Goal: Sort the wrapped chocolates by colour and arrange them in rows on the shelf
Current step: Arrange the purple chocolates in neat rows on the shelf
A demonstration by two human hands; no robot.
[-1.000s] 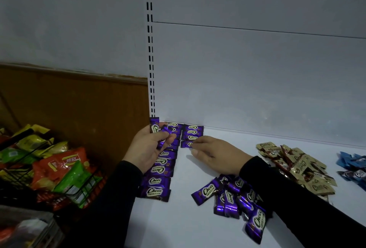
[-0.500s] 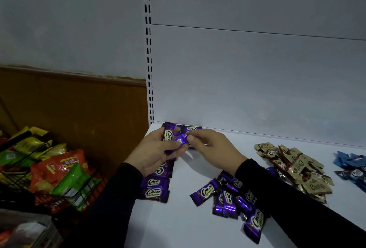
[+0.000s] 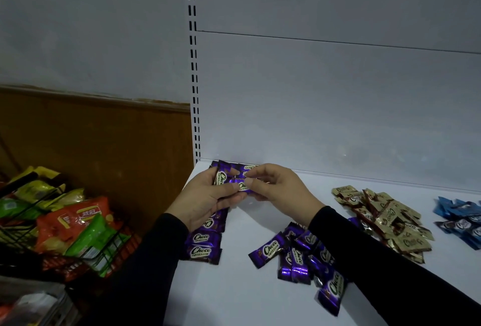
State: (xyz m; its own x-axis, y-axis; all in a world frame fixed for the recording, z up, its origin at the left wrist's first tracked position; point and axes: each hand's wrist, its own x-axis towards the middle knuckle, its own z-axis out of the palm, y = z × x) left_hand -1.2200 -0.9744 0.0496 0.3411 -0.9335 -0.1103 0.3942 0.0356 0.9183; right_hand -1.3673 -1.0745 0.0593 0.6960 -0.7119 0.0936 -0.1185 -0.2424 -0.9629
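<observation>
My left hand (image 3: 205, 196) holds a few purple chocolates (image 3: 222, 176) above the shelf's back left corner. My right hand (image 3: 281, 189) pinches one purple chocolate (image 3: 242, 185) beside them, and the fingertips of both hands meet on it. Below the left hand a row of purple chocolates (image 3: 204, 243) runs along the left edge of the white shelf (image 3: 234, 297). More purple ones lie flat against the back panel, mostly hidden by my hands. A loose purple pile (image 3: 299, 258) lies under my right forearm. A gold pile (image 3: 385, 221) and a blue pile (image 3: 463, 221) lie to the right.
A black wire basket (image 3: 52, 242) with green, orange and yellow snack bags stands left of the shelf. A slotted white upright (image 3: 194, 65) marks the shelf's left edge, with a brown wooden panel (image 3: 104, 159) beside it.
Both hands have lifted off the rows at the back corner and come together. My right hand, which lay flat on the shelf, now pinches a purple chocolate at my left hand.
</observation>
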